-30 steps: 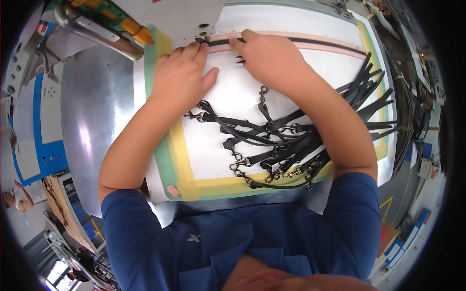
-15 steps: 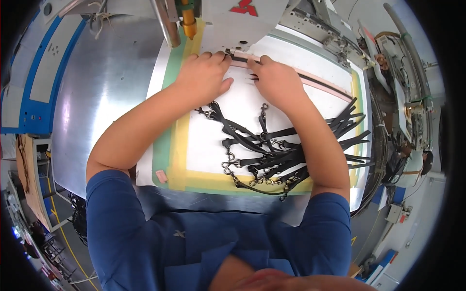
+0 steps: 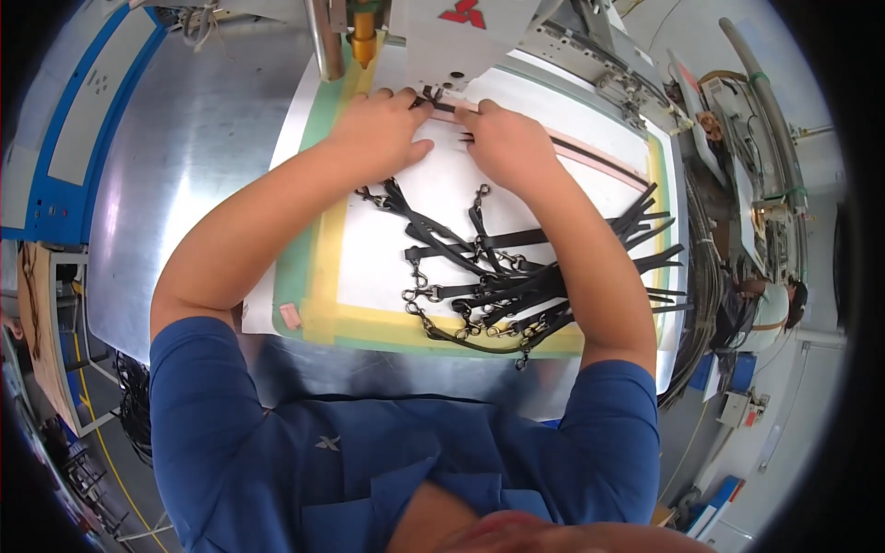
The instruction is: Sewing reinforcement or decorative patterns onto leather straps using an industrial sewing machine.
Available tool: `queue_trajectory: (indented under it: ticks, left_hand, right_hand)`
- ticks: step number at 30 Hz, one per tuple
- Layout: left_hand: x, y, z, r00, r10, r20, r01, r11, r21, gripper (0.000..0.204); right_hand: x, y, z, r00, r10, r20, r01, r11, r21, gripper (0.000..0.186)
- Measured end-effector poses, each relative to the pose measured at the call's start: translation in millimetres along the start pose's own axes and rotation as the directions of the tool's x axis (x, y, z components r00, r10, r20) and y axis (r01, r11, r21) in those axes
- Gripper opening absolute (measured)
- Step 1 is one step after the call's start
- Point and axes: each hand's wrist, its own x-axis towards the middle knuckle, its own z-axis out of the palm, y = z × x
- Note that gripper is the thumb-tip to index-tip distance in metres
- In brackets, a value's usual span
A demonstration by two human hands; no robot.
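My left hand (image 3: 378, 134) rests with its thumb apart and fingertips curled onto the end of a black strap (image 3: 581, 145) and its small dark fitting. My right hand (image 3: 507, 147) presses that strap with bent fingers, a little to the right. The strap runs along a long pink strip (image 3: 618, 170) on a white board (image 3: 387, 286) bordered by yellow and green tape (image 3: 323, 276). Below both hands, several black straps with metal snap hooks (image 3: 479, 263) lie in a loose heap, partly under my right forearm.
A white machine head (image 3: 456, 46), a yellow cylinder (image 3: 363, 37) and a steel tube (image 3: 327, 46) stand over the board. A steel tabletop (image 3: 157, 166) is at left, a blue-framed unit (image 3: 55, 129) beyond it. Cables (image 3: 696, 276) hang at right; a person (image 3: 770, 313) is beyond them.
The view has shifted, bringing the machine head further into it. Both hands stay on the strap, with little visible movement against the board.
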Motion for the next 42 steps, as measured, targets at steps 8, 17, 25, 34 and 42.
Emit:
queue_trajectory:
  ticks: [8, 17, 25, 34, 42]
  left_hand:
    - [3, 0, -12, 0.995, -0.076, 0.069, 0.075, 0.997, 0.017, 0.054]
    - [9, 13, -28, 0.978, -0.151, 0.147, 0.139, 0.986, 0.091, 0.054]
    - [24, 36, -19, 0.986, -0.11, 0.128, 0.096, 0.989, 0.114, 0.059]
    - [36, 66, -19, 0.992, -0.045, 0.115, 0.035, 0.995, 0.089, 0.064]
    - [44, 82, -25, 0.978, -0.127, 0.167, 0.098, 0.98, 0.171, 0.064]
  right_hand:
    - [-26, 28, -4, 0.996, 0.086, -0.004, -0.086, 0.996, 0.018, 0.036]
    - [-41, 44, -4, 0.992, 0.125, 0.009, -0.125, 0.992, 0.013, 0.037]
    - [-34, 43, -2, 0.998, 0.05, -0.042, -0.049, 0.999, 0.017, 0.029]
    - [-39, 53, 8, 0.992, 0.002, -0.126, -0.003, 1.0, -0.009, 0.029]
    - [-71, 91, 1, 0.995, 0.096, -0.033, -0.097, 0.995, -0.036, 0.035]
